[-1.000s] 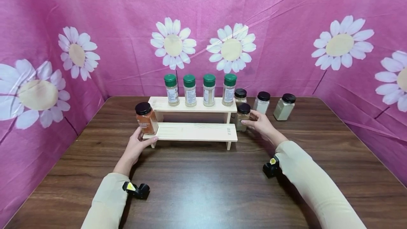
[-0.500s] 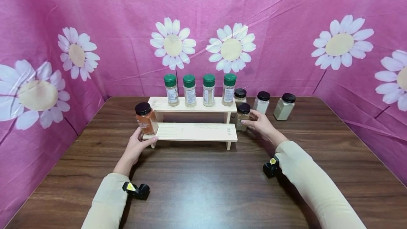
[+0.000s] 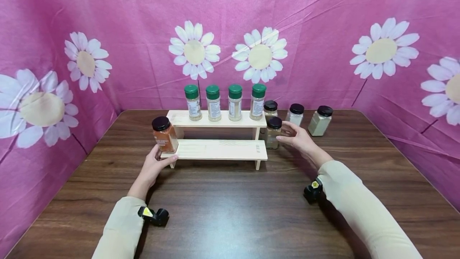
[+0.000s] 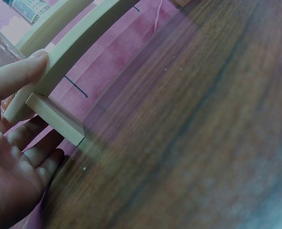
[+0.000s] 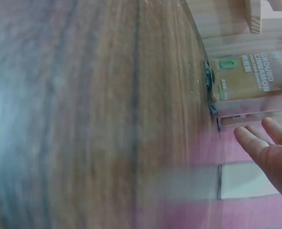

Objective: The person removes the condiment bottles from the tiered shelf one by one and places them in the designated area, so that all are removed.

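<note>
My left hand [image 3: 152,168] holds the left end of a two-tier wooden shelf rack [image 3: 223,149]. In the left wrist view, the thumb [image 4: 19,71] lies on the lower board's edge, with the fingers beneath and beside it. Above that hand, a black-lidded jar of orange-red spice [image 3: 165,138] stands on the lower tier. At the rack's right end, a ground cinnamon jar [image 5: 253,76] stands upright on the table. Beside it is my right hand [image 3: 296,139], fingers loosely extended; the right wrist view shows a gap between fingertips and jar.
Several green-lidded spice bottles [image 3: 235,103] line the upper tier. Behind the cinnamon stands another black-lidded jar [image 3: 270,109]. A white-filled jar [image 3: 296,117] and a pale green one [image 3: 320,122] are farther right. A pink flowered cloth [image 3: 305,51] hangs behind the table [image 3: 223,207].
My right hand has drawn slightly right, letting go of the cinnamon jar, which stays in place. The left hand and the rack have not visibly moved.
</note>
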A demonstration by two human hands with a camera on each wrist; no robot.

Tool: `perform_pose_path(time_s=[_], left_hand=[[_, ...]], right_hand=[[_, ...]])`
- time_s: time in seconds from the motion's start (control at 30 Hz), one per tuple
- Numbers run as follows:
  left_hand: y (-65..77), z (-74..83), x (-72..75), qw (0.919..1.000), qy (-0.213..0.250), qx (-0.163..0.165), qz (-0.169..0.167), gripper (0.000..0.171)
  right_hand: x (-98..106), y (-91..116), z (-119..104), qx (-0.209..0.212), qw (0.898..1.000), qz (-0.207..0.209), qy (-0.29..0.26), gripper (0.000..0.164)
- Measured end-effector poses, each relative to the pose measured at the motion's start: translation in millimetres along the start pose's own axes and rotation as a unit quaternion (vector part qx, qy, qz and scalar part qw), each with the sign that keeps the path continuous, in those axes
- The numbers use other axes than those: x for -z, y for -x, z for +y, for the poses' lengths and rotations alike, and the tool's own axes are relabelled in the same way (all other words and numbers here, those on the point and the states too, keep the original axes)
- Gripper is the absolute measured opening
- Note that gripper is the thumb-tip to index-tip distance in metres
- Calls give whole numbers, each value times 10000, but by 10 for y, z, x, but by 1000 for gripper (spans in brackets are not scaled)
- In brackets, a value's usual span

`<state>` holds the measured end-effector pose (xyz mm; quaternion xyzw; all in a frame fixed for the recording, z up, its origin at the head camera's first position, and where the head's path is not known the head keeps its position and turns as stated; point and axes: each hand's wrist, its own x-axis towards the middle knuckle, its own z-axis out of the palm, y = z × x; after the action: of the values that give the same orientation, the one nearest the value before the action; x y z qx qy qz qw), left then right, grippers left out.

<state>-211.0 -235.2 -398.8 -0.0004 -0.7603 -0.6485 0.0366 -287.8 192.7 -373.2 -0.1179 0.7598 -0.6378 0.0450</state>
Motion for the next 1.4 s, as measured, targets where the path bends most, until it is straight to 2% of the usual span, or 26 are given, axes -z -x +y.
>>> perform_pose_path(time_s=[0.63, 0.83, 1.13, 1.4], left_hand=[[-3, -2, 8, 10000, 33, 18, -24, 66], [-9, -5, 0, 10000, 1, -63, -4, 63], [-5, 1, 0, 9999, 39, -116, -15, 63], [-3, -9, -1, 9999, 69, -153, -9, 62]], right_hand=[[140, 203, -178, 532, 9972, -240, 459, 63], [128, 306, -193, 724, 9966, -193, 330, 59], [94, 408, -261, 959, 9944, -451, 53, 56], [-49, 490, -383, 1184, 9905, -642, -270, 57]])
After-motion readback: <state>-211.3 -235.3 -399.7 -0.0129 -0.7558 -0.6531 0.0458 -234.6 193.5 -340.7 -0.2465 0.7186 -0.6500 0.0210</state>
